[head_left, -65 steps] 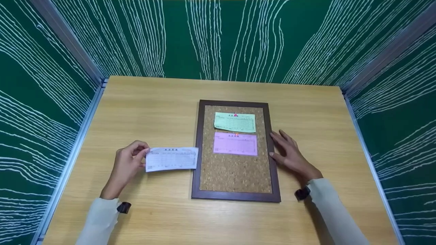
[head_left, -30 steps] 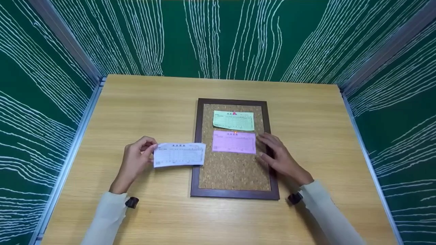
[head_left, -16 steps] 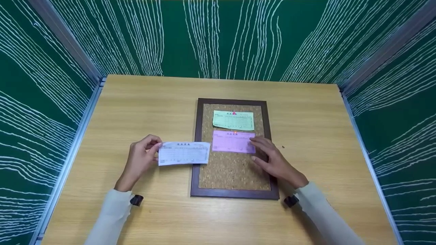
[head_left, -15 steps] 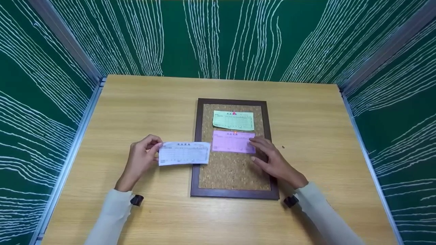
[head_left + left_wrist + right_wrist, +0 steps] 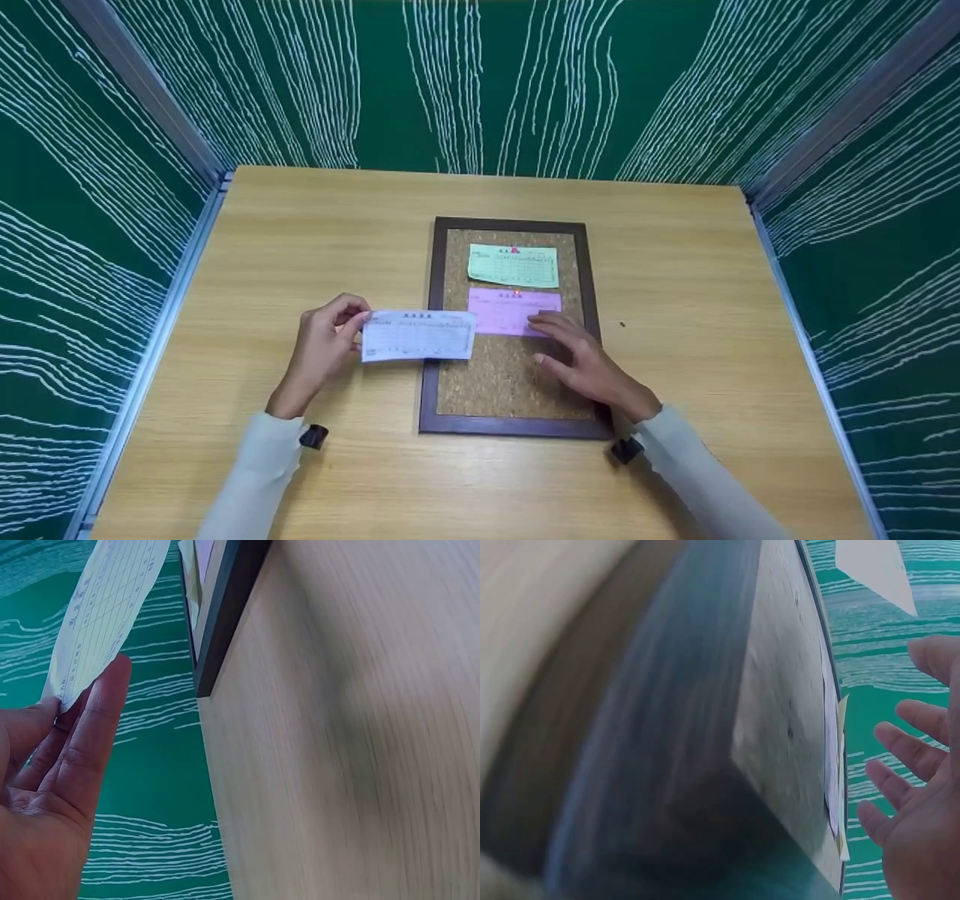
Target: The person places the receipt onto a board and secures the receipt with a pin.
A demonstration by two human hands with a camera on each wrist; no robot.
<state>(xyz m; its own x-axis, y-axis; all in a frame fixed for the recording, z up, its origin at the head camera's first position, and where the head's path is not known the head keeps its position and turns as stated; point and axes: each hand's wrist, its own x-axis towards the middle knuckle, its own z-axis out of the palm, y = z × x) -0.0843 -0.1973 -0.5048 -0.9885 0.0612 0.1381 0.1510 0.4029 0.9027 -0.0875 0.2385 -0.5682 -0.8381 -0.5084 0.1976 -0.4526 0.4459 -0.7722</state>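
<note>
A white printed form slip (image 5: 418,336) is pinched at its left edge between the thumb and fingers of my left hand (image 5: 324,349). Its right end overlaps the framed corkboard (image 5: 487,386) and a corner of the pink slip (image 5: 502,311). Above the pink slip is a green slip (image 5: 514,267); each has a pushpin at its top edge. My right hand (image 5: 581,360) reaches over the board's right side, fingertips overlapping the pink slip's lower right. In the right wrist view its fingers (image 5: 911,750) are spread and relaxed, holding nothing. The left wrist view shows the slip (image 5: 105,615) held up, clear of the table.
The corkboard's dark frame (image 5: 517,426) lies on a wooden table (image 5: 337,240). A small dark speck (image 5: 622,324) is on the table to the right of the board. Green panels with white wavy lines (image 5: 495,90) enclose the table's back and sides.
My left hand has carried the white slip rightward, from the frame's left edge to over the cork. My right hand has left the frame's right edge and moved left over the board.
</note>
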